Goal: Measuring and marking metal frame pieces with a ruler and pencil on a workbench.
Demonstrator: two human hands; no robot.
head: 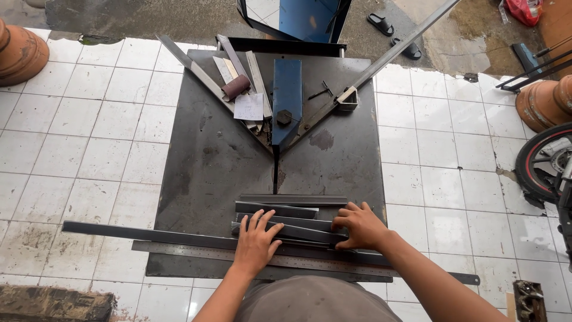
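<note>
My left hand (pixel 257 240) lies flat, fingers spread, on a stack of short dark metal strips (pixel 286 222) at the near edge of a dark steel work table (pixel 208 167). On the stack's right end rests my right hand (pixel 359 225), its fingers curled over the strips. A long steel ruler (pixel 179 247) and a long dark flat bar (pixel 119 231) run crosswise just below the strips, under my wrists. Neither hand lifts anything.
At the table's far end stand a blue upright blade guide (pixel 286 98), angled metal rails (pixel 369 65), a roll of sandpaper (pixel 236 87) and a paper slip (pixel 248 107). Clay pots (pixel 21 53) flank the tiled floor; a motorcycle wheel (pixel 545 164) is at right.
</note>
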